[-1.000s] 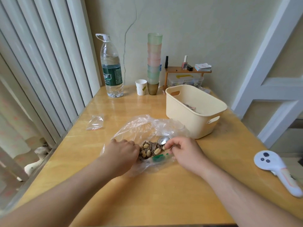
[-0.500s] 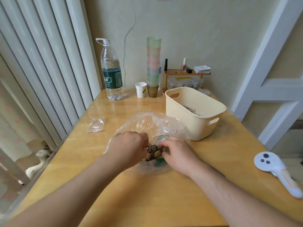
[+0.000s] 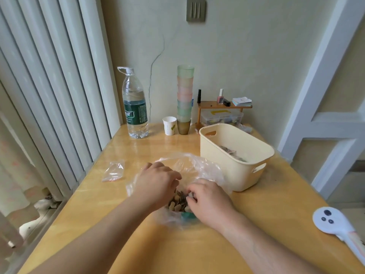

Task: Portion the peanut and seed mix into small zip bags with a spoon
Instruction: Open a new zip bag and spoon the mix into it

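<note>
A single wide-angle camera worn on the person's head looks forward and down from the near edge of the wooden surface [image 3: 197, 250], close over both forearms, and takes in the far wall [image 3: 246, 56], blinds on the left and a door frame on the right.

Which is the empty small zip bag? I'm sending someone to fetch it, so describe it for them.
Start at the wooden table and follow its left edge, beside the white slatted blind. The small zip bag lies flat there, alone, left of the big crumpled plastic bag that both hands work in. Unlike that one, it is small, flat, rectangular and empty.
</note>
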`<state>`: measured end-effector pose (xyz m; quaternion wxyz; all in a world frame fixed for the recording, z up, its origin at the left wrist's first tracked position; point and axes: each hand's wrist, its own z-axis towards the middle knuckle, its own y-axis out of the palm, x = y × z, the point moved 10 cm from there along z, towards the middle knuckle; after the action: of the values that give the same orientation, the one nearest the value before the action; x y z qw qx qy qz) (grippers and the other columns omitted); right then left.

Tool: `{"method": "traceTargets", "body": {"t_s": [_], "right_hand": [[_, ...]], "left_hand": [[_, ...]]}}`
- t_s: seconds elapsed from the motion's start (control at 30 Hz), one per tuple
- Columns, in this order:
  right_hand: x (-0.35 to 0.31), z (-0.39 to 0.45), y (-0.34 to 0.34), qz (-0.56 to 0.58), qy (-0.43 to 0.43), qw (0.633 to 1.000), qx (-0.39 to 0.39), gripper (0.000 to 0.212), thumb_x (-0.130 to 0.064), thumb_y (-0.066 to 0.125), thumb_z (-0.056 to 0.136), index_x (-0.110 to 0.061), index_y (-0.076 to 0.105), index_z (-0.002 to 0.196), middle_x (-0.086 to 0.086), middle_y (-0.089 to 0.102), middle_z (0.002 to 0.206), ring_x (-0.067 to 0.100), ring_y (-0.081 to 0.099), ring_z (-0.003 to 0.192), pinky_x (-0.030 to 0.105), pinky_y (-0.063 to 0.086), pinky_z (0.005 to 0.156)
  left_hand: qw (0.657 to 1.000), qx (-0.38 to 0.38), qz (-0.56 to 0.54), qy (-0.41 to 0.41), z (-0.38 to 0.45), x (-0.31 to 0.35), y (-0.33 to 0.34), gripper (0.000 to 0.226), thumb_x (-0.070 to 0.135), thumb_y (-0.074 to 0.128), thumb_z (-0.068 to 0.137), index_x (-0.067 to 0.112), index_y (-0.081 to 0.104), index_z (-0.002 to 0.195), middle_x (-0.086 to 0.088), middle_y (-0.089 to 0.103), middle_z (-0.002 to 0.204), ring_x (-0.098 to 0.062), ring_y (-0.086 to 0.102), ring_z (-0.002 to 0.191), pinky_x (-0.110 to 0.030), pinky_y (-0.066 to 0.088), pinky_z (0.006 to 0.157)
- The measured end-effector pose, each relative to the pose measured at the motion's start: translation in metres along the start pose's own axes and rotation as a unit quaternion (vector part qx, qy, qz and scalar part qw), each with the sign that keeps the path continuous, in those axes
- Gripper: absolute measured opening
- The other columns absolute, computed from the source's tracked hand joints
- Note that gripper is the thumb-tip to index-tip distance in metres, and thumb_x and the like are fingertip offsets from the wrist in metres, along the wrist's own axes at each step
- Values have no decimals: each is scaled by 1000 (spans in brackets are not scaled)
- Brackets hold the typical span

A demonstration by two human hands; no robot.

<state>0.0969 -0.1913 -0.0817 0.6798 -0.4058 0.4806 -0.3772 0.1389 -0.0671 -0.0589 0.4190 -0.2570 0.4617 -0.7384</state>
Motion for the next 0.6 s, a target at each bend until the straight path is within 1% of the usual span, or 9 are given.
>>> {"method": "traceTargets", "body": {"t_s": [0.1,0.17,0.2,0.27,0.3,0.4,0.47,0.53,0.6], "right_hand": [[-3,3,-3,-50,-63,997,20,35,-53,53,94,-31,68,117,-11,51,121,15,48,120,36,51,92],[4,3,6,-62,-81,995,-22,54,-63,49,89,-35,57,134,-14,42,141,13,35,137,40,44,109],[10,2,12,-62,-81,994,-49,61,-65,52,89,-38,48,143,-15,34,150,13,27,144,41,38,116],[21,-2,22,-58,-67,992,-88,74,-69,57,89,-42,32,154,-16,24,160,13,20,151,41,30,122],[24,-3,25,-56,-62,992,-95,76,-69,57,90,-42,30,155,-15,23,162,14,21,151,40,30,122],[20,-1,21,-19,-76,995,-69,69,-64,59,93,-38,41,154,-19,29,161,8,29,150,34,33,121],[9,4,8,27,-91,995,-9,59,-56,63,94,-36,54,148,-24,40,156,-1,37,143,22,33,118],[-5,8,-6,77,-115,988,62,47,-51,65,92,-32,68,135,-22,57,144,-5,49,132,18,39,113],[-22,10,-9,107,-139,980,89,43,-51,59,90,-28,75,123,-19,66,133,-4,57,123,19,46,107]], "left_hand": [[995,64,11,70,-15,27,-25,35,57,52,91,41,73,114,18,74,110,-18,62,111,-39,46,91],[996,-38,-21,82,-29,26,-1,61,71,45,94,40,53,146,11,62,142,-21,53,135,-43,38,110],[990,-124,-23,62,-38,18,20,80,82,40,92,41,31,161,7,46,160,-23,38,149,-45,28,119],[966,-253,-40,30,-59,2,52,106,96,35,83,42,-4,166,6,13,174,-21,10,160,-44,9,127],[961,-266,-72,23,-64,-3,54,110,97,38,81,42,-5,165,8,10,174,-18,8,161,-41,8,128],[965,-150,-216,-7,-56,-19,12,90,91,47,83,41,41,157,17,48,156,2,43,142,-28,38,118],[965,29,-255,-48,-50,-48,-39,48,68,58,93,35,73,124,19,74,115,8,65,101,-24,56,86],[952,154,-241,-113,-50,-89,-71,15,36,64,98,31,77,104,17,72,90,-1,63,81,-21,50,69],[951,141,-191,-196,-50,-136,-66,19,21,64,97,33,73,109,16,69,94,-6,60,87,-26,48,75]]}}
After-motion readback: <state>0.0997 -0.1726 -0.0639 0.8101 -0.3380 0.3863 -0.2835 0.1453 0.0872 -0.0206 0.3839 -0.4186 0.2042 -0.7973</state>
